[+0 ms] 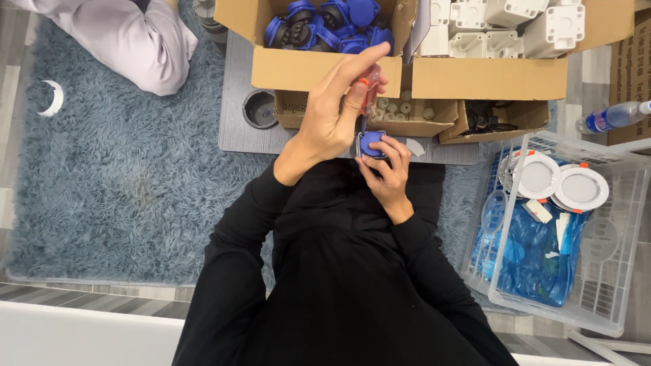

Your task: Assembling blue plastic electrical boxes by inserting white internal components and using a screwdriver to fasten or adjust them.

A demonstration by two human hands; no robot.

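Right hand [388,177] – blue part [371,144] – screwdriver [368,91]

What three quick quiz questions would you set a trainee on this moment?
1. True or false: the left hand holds a screwdriver tip-down onto the blue part.
2. Where are more blue parts stored? A: the cardboard box above the hands. B: the plastic basket.
3. Fill in: the right hand grips the ___.
Key: 1 true; 2 A; 3 blue part.
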